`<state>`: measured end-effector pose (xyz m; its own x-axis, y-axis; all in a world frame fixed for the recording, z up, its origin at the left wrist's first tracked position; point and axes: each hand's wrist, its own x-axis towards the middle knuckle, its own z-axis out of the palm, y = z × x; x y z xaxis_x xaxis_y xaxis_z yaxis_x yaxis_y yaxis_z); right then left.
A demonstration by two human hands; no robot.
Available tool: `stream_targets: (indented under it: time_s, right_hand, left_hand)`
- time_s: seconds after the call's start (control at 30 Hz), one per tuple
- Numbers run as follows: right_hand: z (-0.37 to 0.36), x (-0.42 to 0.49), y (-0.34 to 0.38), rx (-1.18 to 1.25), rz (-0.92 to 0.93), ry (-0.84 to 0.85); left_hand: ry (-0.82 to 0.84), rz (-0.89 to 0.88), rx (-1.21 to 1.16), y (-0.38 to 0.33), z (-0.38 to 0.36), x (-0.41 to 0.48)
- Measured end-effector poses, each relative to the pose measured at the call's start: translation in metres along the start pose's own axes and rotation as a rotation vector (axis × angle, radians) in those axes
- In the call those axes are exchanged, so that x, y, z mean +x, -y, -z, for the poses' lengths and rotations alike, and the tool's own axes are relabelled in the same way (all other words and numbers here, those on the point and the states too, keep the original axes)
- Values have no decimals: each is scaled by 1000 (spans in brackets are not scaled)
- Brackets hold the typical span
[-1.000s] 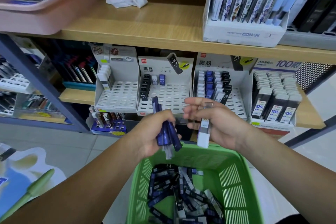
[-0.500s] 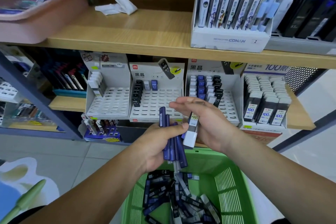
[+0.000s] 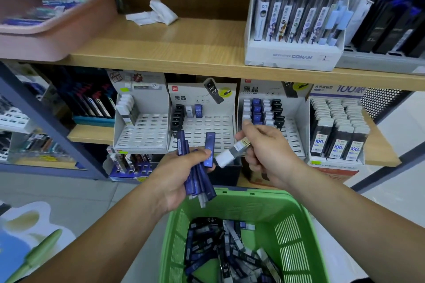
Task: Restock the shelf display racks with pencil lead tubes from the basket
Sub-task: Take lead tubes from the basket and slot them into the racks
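While both hands hover just above the far rim of the green basket [image 3: 253,193], the left hand [image 3: 177,179] curls round a bundle of blue pencil lead tubes [image 3: 200,184], at least four, their long axes near upright and their tops leaning slightly left. One more blue tube [image 3: 209,148] stands upright against that hand's thumb, right of the bundle. Further right above the basket's rim, the right hand [image 3: 269,156] pinches a single white-and-grey tube [image 3: 230,154] by its upper end. This tube slants, its white end pointing down and left toward the left hand. Inside the basket lies a loose heap of tubes [image 3: 230,253], too many to count, pointing every way. Beyond the basket, four white display racks [image 3: 202,131] stand side by side on the lower shelf [image 3: 379,151]. The two left ones are mostly bare slots and the two right ones are fuller.
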<state>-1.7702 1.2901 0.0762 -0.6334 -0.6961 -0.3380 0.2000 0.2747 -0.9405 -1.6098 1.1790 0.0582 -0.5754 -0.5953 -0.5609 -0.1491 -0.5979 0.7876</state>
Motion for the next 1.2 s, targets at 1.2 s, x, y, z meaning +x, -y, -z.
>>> stream_targets:
  time_s: [1.2]
  right_hand:
    - [-274,151,-23,-610,337,8]
  left_hand:
    - [-326,-135,-71,-69,200,30]
